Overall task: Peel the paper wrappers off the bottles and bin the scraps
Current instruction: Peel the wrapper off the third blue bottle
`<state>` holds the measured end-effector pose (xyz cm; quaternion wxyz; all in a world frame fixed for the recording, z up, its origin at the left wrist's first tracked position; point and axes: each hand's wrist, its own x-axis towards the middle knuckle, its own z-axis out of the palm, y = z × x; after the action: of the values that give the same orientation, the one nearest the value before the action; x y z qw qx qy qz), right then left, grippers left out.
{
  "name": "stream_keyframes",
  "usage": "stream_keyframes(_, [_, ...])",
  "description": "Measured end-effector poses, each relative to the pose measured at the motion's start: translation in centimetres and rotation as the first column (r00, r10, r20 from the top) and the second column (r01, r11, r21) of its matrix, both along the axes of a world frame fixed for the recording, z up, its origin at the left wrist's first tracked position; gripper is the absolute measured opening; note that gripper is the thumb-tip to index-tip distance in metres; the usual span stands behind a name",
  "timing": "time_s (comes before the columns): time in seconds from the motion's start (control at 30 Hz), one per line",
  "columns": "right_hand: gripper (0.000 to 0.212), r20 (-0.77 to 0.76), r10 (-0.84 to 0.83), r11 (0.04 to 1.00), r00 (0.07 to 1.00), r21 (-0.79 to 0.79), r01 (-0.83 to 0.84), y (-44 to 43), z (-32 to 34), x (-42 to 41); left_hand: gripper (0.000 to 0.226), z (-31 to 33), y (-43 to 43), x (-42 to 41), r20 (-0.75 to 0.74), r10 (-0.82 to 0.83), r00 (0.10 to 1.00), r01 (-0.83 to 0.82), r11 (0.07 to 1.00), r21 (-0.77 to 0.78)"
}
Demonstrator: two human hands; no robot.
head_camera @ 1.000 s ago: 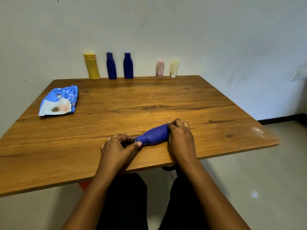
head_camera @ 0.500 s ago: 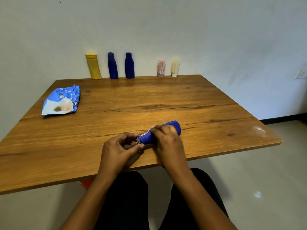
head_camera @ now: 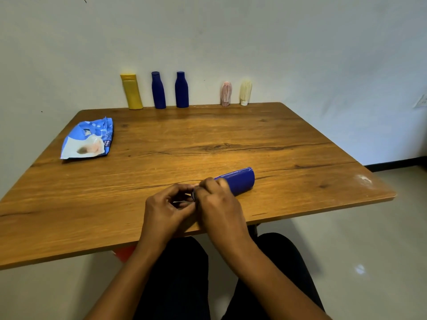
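A dark blue bottle [head_camera: 238,181] lies on its side near the front edge of the wooden table [head_camera: 208,139], base pointing to the right. My right hand [head_camera: 217,202] grips it around the neck end and covers that part. My left hand [head_camera: 168,204] sits just left of it, fingertips pinched at the bottle's cap end; what they pinch is hidden. At the back edge against the wall stand a yellow bottle [head_camera: 132,91], two dark blue bottles [head_camera: 158,90] [head_camera: 181,89], a pink tube [head_camera: 226,94] and a cream tube [head_camera: 245,92].
A crumpled blue and white plastic pack [head_camera: 89,139] lies at the table's left side. Under the front edge shows part of a red object [head_camera: 123,252] beside my knees. Pale tiled floor [head_camera: 346,250] lies to the right.
My right hand has slid from the bottle's base toward its neck, baring the base end. Both hands now meet at the cap end. The bottle has shifted slightly to the right.
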<state>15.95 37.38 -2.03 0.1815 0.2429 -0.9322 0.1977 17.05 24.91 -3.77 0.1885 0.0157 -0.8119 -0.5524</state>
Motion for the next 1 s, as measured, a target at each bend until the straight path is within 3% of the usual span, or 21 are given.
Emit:
stream_keyframes(0.07, [0.032,0.005,0.01,1.0,1.0,-0.011,-0.01,0.4,-0.3,-0.3,0.035,0.0,0.0,0.1,-0.003,-0.006,1.0,0.006,1.0,-0.006])
stream_keyframes(0.27, [0.031,0.02,-0.283,0.936,0.959,-0.214,0.281,5.1,-1.1,-4.9,0.038,0.0,-0.3,-0.1,0.045,-0.015,0.999,0.017,0.999,-0.039])
stream_keyframes(0.47, [0.045,-0.052,0.028,0.996,0.998,-0.085,-0.032,2.2,-1.9,-2.1,0.037,0.1,-0.1,-0.3,0.059,0.002,0.998,-0.001,0.999,-0.033])
stream_keyframes(0.63, [0.029,0.044,-0.277,0.914,0.96,-0.295,0.277,6.7,-1.6,-6.6,0.038,0.2,-0.1,-0.2,0.064,0.001,0.998,0.001,0.999,-0.041])
stream_keyframes(0.73, [0.03,0.012,-0.228,0.946,0.974,-0.233,0.225,5.5,-1.5,-5.7,0.036,0.2,-0.2,-0.3,0.087,0.003,0.996,0.0,1.0,-0.024])
stream_keyframes(0.87, [0.042,-0.062,0.053,0.995,0.997,-0.078,-0.058,1.6,-2.7,-1.7,0.034,0.2,-0.1,-0.5,0.092,0.008,0.996,-0.008,1.0,0.006])
stream_keyframes(0.93, [0.041,-0.063,0.013,0.995,0.998,-0.099,-0.02,2.5,-2.8,-2.7,0.033,0.2,0.0,-0.5,0.104,0.012,0.995,-0.013,1.0,0.007])
stream_keyframes(1.0, [0.035,0.006,-0.174,0.965,0.985,-0.197,0.171,4.5,-2.4,-4.9,0.031,0.3,-0.1,-0.6,0.111,0.015,0.994,-0.015,1.0,0.0])
